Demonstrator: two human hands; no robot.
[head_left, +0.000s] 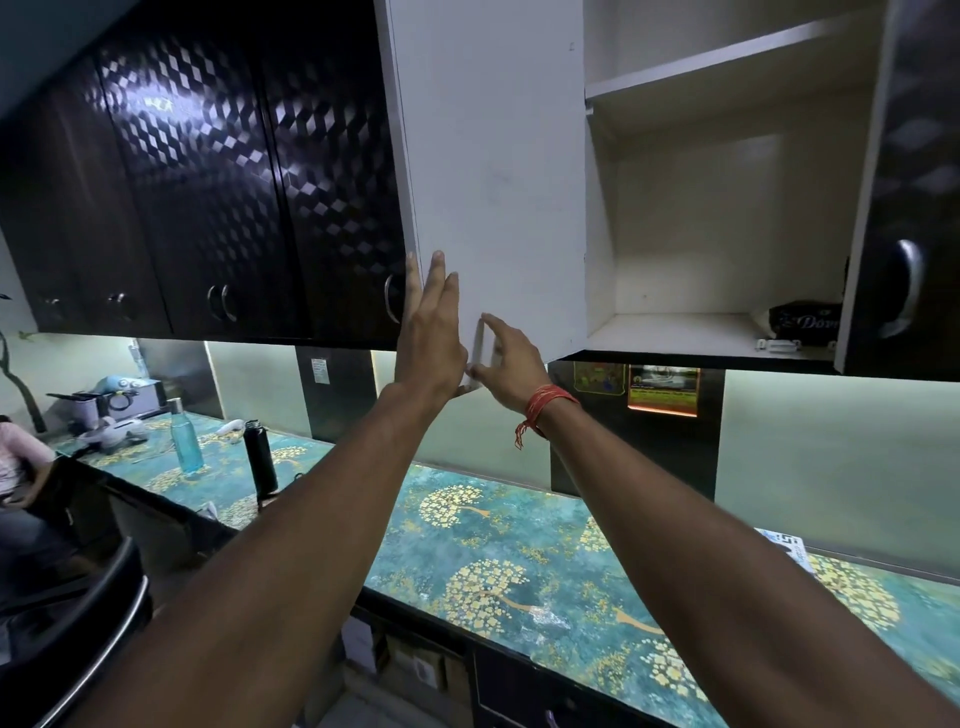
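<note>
A white cabinet door (493, 156) stands swung open in front of me, its white inner face showing. My left hand (428, 332) reaches up with straight fingers laid flat along the door's free edge near the bottom. My right hand (506, 364), with a red thread band on its wrist, lies against the inner face at the door's lower corner. Its forefinger points up and its thumb sits under the corner, touching my left hand. The open cabinet (727, 332) behind the door has white shelves.
A dark pouch (802, 319) and a small white part (776, 344) lie on the cabinet's bottom shelf. Dark patterned cabinet doors (208, 182) hang to the left, and another dark door (904, 218) stands open at right. Below runs a teal floral counter (519, 545) with a blue bottle (184, 441) and black flask (260, 457). A person's sleeve (15, 452) shows far left.
</note>
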